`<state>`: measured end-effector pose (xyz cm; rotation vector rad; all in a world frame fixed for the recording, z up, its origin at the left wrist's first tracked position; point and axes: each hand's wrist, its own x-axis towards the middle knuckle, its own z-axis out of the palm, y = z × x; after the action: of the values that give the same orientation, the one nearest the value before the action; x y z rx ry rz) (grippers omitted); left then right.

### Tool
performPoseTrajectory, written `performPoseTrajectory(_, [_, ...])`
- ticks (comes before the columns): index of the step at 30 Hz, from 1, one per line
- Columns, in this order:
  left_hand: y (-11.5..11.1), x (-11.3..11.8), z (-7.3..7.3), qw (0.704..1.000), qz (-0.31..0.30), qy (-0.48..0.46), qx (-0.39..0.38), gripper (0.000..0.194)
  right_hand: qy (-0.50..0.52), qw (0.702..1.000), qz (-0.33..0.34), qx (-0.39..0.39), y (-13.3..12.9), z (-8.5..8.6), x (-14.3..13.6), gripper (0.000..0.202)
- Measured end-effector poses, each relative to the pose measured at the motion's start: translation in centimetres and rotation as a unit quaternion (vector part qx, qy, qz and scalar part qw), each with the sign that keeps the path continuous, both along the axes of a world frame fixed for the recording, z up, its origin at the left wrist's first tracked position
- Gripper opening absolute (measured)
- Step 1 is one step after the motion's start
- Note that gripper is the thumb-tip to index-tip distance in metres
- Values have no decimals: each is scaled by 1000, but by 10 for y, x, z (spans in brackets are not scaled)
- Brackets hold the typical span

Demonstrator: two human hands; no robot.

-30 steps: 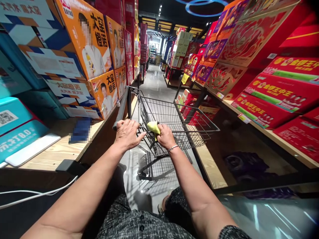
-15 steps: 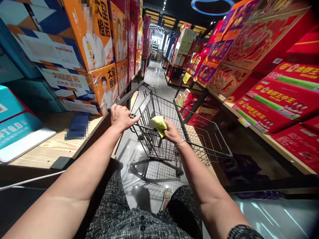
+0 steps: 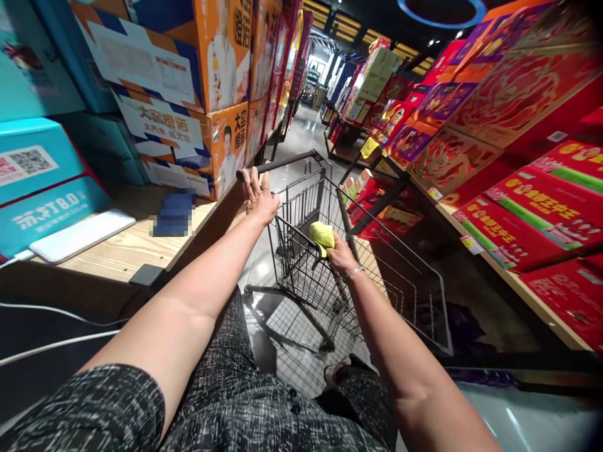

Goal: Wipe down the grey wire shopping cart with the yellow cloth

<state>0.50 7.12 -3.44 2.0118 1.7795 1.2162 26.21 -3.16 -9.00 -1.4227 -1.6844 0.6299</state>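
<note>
Head view: left hand [image 3: 257,198] grips the handle bar [image 3: 282,163] of a wire shopping cart [image 3: 400,295]; right hand [image 3: 340,256], nearer the body, presses a yellow cloth [image 3: 323,234] against the cart's rear frame. Orange cartons [image 3: 221,69] stand left of the left hand.

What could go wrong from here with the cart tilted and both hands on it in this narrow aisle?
1. The shopping cart looks tipped sideways; the left hand grips only one end of its handle bar, so it might swing or tip further.
2. The right hand presses a yellow cloth on the wire rim; fingers could catch in the mesh.
3. The cart stands close to the red boxes on the low shelf and could knock them.
</note>
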Motion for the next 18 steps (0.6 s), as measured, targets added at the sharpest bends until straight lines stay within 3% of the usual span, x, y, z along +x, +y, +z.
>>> performPoseTrajectory(4, [-9,16,-7,999,14,-35,-26,73,144,983,16,-116,1,0,-16,56])
performPoseTrajectory(7, [-17,29,-14,998,4,-56,-38,91,179,969,37,-165,3,0,-25,53])
performPoseTrajectory(10, [-17,37,-23,993,-14,-88,-76,107,191,961,69,-185,8,1,-30,49])
performPoseTrajectory(14, [-3,40,-32,987,-26,-105,-117,111,183,952,113,-218,31,1,-33,54])
performPoseTrajectory(18, [12,38,-40,989,-42,-110,-94,113,153,971,80,-166,72,-4,-33,59])
